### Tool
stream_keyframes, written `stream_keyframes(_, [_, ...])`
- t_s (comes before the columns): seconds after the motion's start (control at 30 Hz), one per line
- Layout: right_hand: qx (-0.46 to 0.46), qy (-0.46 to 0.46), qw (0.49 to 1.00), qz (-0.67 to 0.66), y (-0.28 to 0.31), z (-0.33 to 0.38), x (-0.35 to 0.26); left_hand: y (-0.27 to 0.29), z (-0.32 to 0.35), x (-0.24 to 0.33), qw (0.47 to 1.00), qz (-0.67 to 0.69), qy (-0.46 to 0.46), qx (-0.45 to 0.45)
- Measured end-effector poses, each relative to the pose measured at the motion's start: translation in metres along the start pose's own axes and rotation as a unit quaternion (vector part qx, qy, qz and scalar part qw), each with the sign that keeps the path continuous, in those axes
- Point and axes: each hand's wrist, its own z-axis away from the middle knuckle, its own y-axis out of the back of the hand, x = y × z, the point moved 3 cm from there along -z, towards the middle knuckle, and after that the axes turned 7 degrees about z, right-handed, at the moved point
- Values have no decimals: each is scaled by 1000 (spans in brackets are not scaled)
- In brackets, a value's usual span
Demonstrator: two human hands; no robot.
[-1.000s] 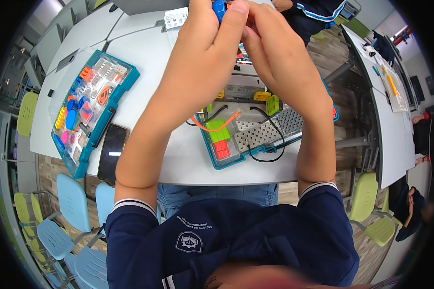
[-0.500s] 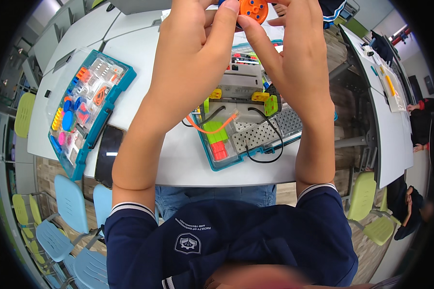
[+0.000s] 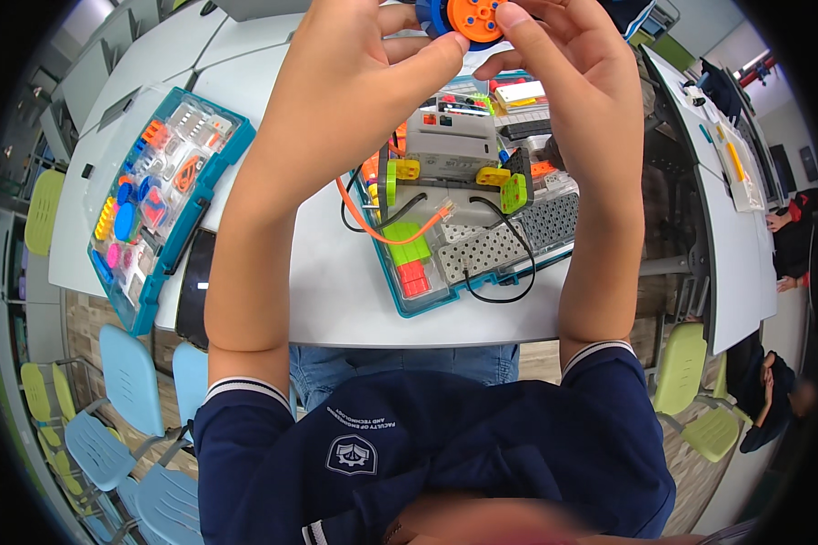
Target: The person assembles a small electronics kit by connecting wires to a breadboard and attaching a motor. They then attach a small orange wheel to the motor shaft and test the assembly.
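An orange disc with blue pegs, set against a blue wheel [image 3: 473, 18], is held up at the top edge over the table. My left hand [image 3: 350, 86] is closed on its blue rim, the thumb along the lower side. My right hand [image 3: 583, 86] pinches it too, with the thumb tip on the orange face and the other fingers partly curled. Below the hands, a grey brick-like block [image 3: 450, 145] with yellow and lime connectors sits over a teal-edged parts box [image 3: 412, 311]. An orange cable [image 3: 393, 243] and a black cable [image 3: 529, 243] hang from around it.
On the left lies a second teal-rimmed parts case [image 3: 236, 145] with sorted colourful pieces. A black phone [image 3: 194, 289] sits at the table's near edge. Blue chairs [image 3: 129, 381] and green chairs [image 3: 682, 368] stand around. Another person's hands [image 3: 780, 221] show at the far right table.
Both hands have tilted and shifted, and the wheel has come slightly lower. My right thumb has moved up onto the orange face. More of the parts box shows between my arms.
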Motion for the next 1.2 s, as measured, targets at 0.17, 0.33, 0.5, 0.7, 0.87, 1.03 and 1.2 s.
stream_keyframes(0.17, [26,-64,998,-11,7,-2,5,4,-6,-3,999,33,2,-37])
stream_keyframes(0.33, [6,-27,999,-44,5,-2,6,4,0,1,999,-26,27,-27])
stream_keyframes(0.5, [22,-48,999,3,10,-4,4,3,-3,0,999,-11,28,-18])
stream_keyframes(0.7, [69,18,997,15,8,1,1,-6,-1,6,964,-223,-104,104])
stream_keyframes(0.87, [120,98,986,67,1,-1,10,-9,5,8,931,-311,-138,133])
stream_keyframes(1.03, [121,114,985,53,-5,1,13,-8,-1,-7,907,-339,-204,147])
stream_keyframes(1.2, [95,76,991,46,-6,0,17,-1,-2,-11,879,-438,-151,109])
